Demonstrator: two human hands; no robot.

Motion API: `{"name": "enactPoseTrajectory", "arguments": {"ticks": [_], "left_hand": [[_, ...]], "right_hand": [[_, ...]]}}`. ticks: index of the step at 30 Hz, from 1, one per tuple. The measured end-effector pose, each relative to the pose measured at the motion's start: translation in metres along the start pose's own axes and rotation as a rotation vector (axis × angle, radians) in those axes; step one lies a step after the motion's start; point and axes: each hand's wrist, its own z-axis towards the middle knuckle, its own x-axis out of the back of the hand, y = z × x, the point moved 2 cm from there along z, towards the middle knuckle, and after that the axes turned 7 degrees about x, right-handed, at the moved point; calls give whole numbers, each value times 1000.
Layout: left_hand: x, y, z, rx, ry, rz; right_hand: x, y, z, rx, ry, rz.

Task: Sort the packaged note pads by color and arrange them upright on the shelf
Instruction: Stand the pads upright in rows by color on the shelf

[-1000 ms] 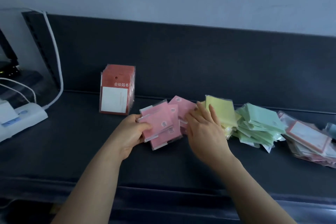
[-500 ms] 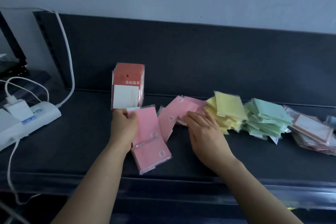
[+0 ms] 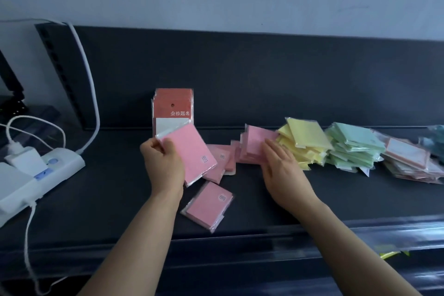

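Pink is the colour in hand: the left hand [image 3: 163, 163] grips a pink pad [image 3: 189, 154] by its upper corner, in front of the upright red packs [image 3: 174, 106], while the right hand [image 3: 281, 163] rests straight-fingered on the pink pile [image 3: 254, 146] on the shelf [image 3: 96, 199]. The next move likely calls for standing the held pad on edge beside the red packs. The far-right pile [image 3: 408, 161] is cut off at the frame edge and blurred, and its colours appear mixed.

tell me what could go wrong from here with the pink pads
The loose pink pad lies near the front edge of the shelf; a forearm could sweep it off.
The left hand grips a raised pink pad close in front of the upright red packs; it might topple them.
The right hand rests on the pink pile beside the yellow pile; a push could mix colours.
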Motion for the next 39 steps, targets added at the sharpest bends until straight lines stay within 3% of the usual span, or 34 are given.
{"name": "enactPoseTrajectory", "arguments": {"ticks": [3, 7, 13, 18, 21, 25, 27, 30, 34, 39], "left_hand": [[-2, -1, 1, 82, -94, -75], [-3, 4, -3, 118, -196, -98], [4, 8, 3, 15, -312, 129], [7, 10, 6, 58, -321, 112], [4, 8, 7, 76, -331, 112], [-10, 8, 2, 105, -412, 156], [-15, 9, 0, 123, -432, 144], [-19, 10, -3, 191, -456, 51], [-21, 11, -5, 138, -495, 63], [-19, 10, -3, 149, -464, 103]], "right_hand": [[0, -1, 0, 60, 26, -73], [7, -2, 7, 18, 102, 10], [15, -17, 2, 49, 232, 151], [29, -17, 10, -190, 481, 395], [29, -22, 13, -154, 543, 417], [16, -31, 17, 84, 471, 452], [7, -30, 17, 94, 392, 468], [3, -29, 14, 8, 240, 557], [11, -32, 14, -186, 99, 767], [19, -19, 21, -433, 308, 1036]]}}
